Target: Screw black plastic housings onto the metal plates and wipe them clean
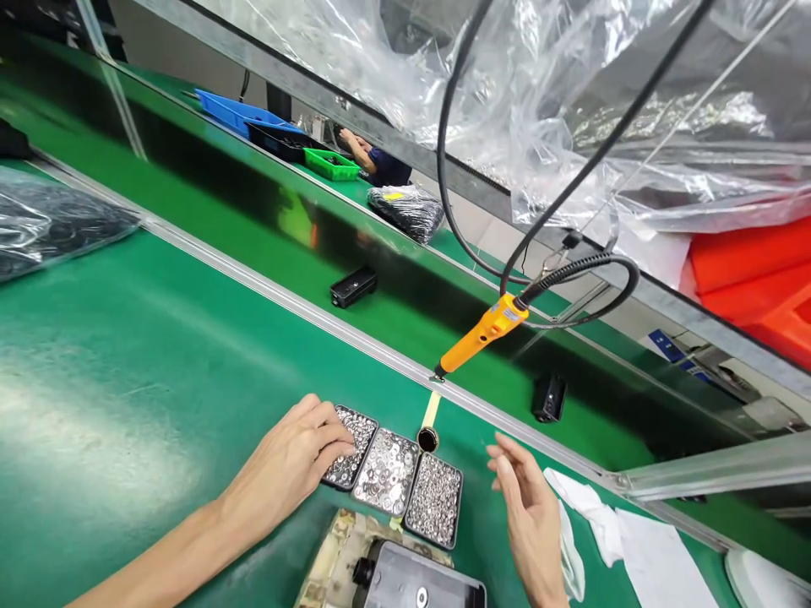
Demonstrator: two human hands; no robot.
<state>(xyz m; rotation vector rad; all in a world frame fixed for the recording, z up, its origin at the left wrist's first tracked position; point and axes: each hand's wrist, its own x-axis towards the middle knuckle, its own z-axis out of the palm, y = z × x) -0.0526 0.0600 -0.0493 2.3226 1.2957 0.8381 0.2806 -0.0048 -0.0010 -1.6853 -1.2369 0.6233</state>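
Left hand [292, 460]: palm down on the green counter [127, 380], fingers bent and loosely spread, their tips resting in the leftmost tray [350, 447]; it grips nothing that can be seen.
Right hand [529, 507]: raised on edge just right of the trays, fingers apart and slightly curled, holding nothing.
Leftmost tray: small, dark and shallow, filled with tiny silvery metal parts, partly covered by the left fingertips.
Middle tray [386, 471]: touches the leftmost tray, heaped with flat silvery rings that look like washers.
Right tray [434, 500]: touches the middle tray, packed with finer silvery parts, too small to tell their kind.
Small round cup [427, 439]: dark, stands just behind the middle tray; its contents cannot be made out.
Black device [415, 583]: lies on a camouflage-patterned cloth [329, 561] just in front of the trays, at the bottom edge.
Orange electric screwdriver [481, 333]: hangs tilted from a black cable [443, 169], its tip at the metal rail behind the cup.
Conveyor belt [253, 219]: green, beyond the rail, carrying two black boxes [353, 286], well apart.
White cloths [608, 523]: lie on the counter right of the right hand.
Far bins: a blue bin [234, 111], a black one and a green bin [330, 164] across the belt, contents unclear, beside another person's arm [358, 150].
Plastic bag [405, 211]: holds dark parts, near the green bin.
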